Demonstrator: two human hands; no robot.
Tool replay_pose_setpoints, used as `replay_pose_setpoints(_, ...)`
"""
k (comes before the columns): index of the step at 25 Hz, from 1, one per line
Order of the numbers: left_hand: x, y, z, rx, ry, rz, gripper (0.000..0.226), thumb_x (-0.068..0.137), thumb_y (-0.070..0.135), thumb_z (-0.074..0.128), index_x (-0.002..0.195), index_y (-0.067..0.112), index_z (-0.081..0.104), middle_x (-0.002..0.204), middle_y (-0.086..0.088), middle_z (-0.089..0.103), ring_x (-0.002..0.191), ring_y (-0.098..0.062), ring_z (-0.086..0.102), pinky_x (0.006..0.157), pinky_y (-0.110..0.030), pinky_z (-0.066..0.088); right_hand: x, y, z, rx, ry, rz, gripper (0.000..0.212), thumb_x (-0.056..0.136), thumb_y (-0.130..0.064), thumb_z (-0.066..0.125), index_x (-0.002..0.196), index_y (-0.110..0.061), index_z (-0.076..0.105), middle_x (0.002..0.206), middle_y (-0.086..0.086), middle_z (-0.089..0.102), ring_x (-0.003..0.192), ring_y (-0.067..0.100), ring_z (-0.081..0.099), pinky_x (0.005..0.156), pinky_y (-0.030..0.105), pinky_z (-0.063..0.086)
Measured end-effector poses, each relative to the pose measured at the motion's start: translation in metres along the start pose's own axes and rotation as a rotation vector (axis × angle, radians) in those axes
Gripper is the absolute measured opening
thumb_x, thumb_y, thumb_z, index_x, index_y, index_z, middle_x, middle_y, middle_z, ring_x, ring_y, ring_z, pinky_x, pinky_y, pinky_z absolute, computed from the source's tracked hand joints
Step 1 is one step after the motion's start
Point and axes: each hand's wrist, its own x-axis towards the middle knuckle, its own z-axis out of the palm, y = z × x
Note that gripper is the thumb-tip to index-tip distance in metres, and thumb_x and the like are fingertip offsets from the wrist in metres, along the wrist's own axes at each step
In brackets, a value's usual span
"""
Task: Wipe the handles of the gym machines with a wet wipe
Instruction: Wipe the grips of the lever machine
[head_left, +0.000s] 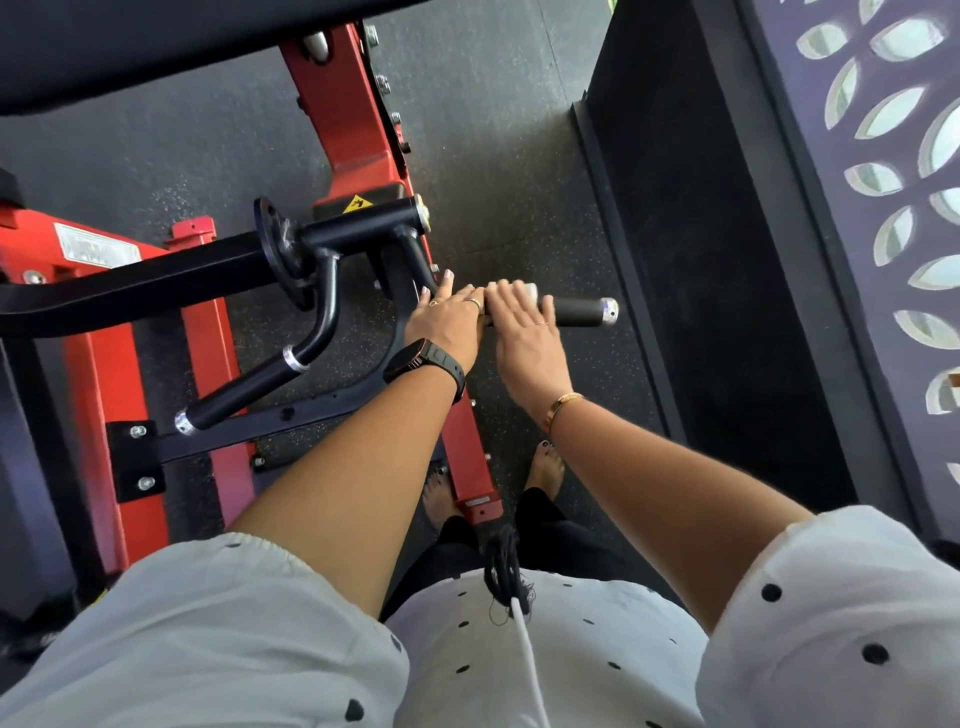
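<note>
- Black cylindrical machine handle (576, 312) with a silver end cap sticks out horizontally to the right at the centre of the frame, above the dark speckled rubber floor (493, 156).
- White wet wipe (529, 289) lies on top of that handle near its middle and shows only as a small pale patch past the fingertips.
- Right grip (524, 325), a bare hand, lies across the handle with its fingers bent over the wipe, holding it against the bar. A thin gold bangle (563, 402) circles the wrist.
- Left grip (447, 319), also a bare hand, sits just left of the right one, touching its side. Its fingers are fairly straight and spread, resting on the handle's inner end where it joins the bent black tube, and they clasp nothing.
- A black smartwatch (426, 364) is strapped to the left wrist.
- A second black handle (244, 389) slants down toward the lower left of the frame.
- The red steel machine frame (353, 114) runs from the upper centre down to between two bare feet (548, 465).
</note>
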Motion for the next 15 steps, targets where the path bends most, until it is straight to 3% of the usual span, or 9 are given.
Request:
replay_pose_setpoints(4,0.002,0.0,0.0,-0.02,-0.018,0.005,0.043,0.104,0.031,0.03,0.146,0.022,0.034,0.154,0.005,0.031,0.148,-0.02,0.005,0.119,-0.042,0.01,-0.034,0.037,0.001,-0.062,-0.038,-0.164,0.071,0.089,0.0,0.043,0.152,-0.02,0.016,0.159,-0.003,0.014,0.145,0.012,-0.003,0.118,0.04,-0.005)
replay_pose_setpoints(7,0.002,-0.001,0.001,-0.029,-0.017,0.009,0.042,0.103,0.032,0.032,0.144,0.022,0.035,0.153,0.005,0.033,0.148,-0.021,0.006,0.118,-0.042,0.01,-0.047,0.079,-0.011,-0.172,0.002,-0.017,0.076,0.088,0.002,0.045,0.152,-0.022,0.013,0.159,-0.004,0.013,0.146,0.012,-0.001,0.119,0.046,-0.001)
replay_pose_setpoints(10,-0.001,0.002,-0.003,0.026,-0.042,0.022,0.044,0.104,0.033,0.03,0.145,0.02,0.032,0.153,0.002,0.033,0.147,-0.022,0.008,0.118,-0.043,0.011,-0.046,0.077,-0.031,-0.153,0.064,0.175,0.062,0.095,-0.005,0.037,0.152,-0.02,0.017,0.158,-0.001,0.02,0.147,0.017,0.008,0.119,0.049,0.003)
replay_pose_setpoints(12,-0.002,0.006,-0.013,0.051,-0.064,0.016,0.046,0.103,0.034,0.028,0.146,0.018,0.032,0.152,-0.001,0.035,0.147,-0.023,0.011,0.118,-0.043,0.011,-0.036,0.061,-0.047,0.111,0.133,0.322,0.046,0.098,-0.012,0.036,0.144,-0.02,0.037,0.149,0.0,0.038,0.144,0.021,0.021,0.12,0.045,0.009)
replay_pose_setpoints(13,-0.002,0.009,-0.018,0.032,-0.054,0.023,0.048,0.103,0.035,0.029,0.147,0.017,0.032,0.151,-0.003,0.036,0.146,-0.024,0.014,0.118,-0.042,0.012,-0.031,0.05,-0.055,0.348,0.193,0.422,0.039,0.099,-0.018,0.039,0.137,-0.021,0.048,0.141,-0.001,0.048,0.139,0.022,0.032,0.118,0.041,0.019)
replay_pose_setpoints(15,-0.007,0.015,-0.032,-0.121,0.002,0.028,0.049,0.102,0.036,0.032,0.147,0.018,0.035,0.15,-0.009,0.038,0.144,-0.029,0.022,0.117,-0.041,0.018,-0.021,0.027,-0.072,0.874,0.264,0.617,0.03,0.095,-0.021,0.045,0.119,-0.02,0.063,0.12,0.0,0.062,0.118,0.021,0.053,0.097,0.03,0.045)
